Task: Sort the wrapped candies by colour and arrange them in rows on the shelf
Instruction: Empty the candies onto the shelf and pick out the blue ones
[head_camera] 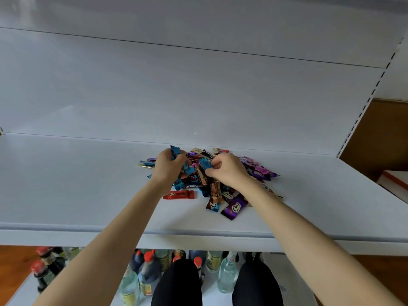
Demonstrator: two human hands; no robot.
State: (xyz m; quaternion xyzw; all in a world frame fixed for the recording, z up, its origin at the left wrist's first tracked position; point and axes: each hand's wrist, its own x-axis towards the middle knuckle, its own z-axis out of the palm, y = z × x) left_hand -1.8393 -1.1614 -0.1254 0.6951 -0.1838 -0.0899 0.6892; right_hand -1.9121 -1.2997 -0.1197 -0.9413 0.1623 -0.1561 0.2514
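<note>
A heap of wrapped candies (215, 191) lies on the white shelf (77, 184), right of its middle and close to the back panel (176, 96). Blue, brown, red and purple wrappers are mixed together in it. Both hands are down on the far half of the heap, near each other but apart.

The left hand (169, 166) sits at the heap's 10 o'clock edge. Its fingers are curled round several blue candies (175, 151); one crimped end sticks up at 12 o'clock above the knuckles, and another end shows under the palm at 4 o'clock. The right hand (227, 168) rests at the heap's 1 o'clock part, back of the hand up. Its thumb and curled fingers pinch one blue candy (205, 163) at its 9 o'clock side, toward the left hand.

Both forearms are bare and reach in from 6 o'clock, converging over the shelf's front lip.

A single red candy (178, 195) lies flat, apart from the heap at its 8 o'clock, just beside the left wrist. A purple candy (235, 207) lies at the heap's 6 o'clock edge. More purple wrappers (262, 171) cluster at 3 o'clock, beyond the right hand.

Bottles (145, 274) stand on a lower shelf beneath.
</note>
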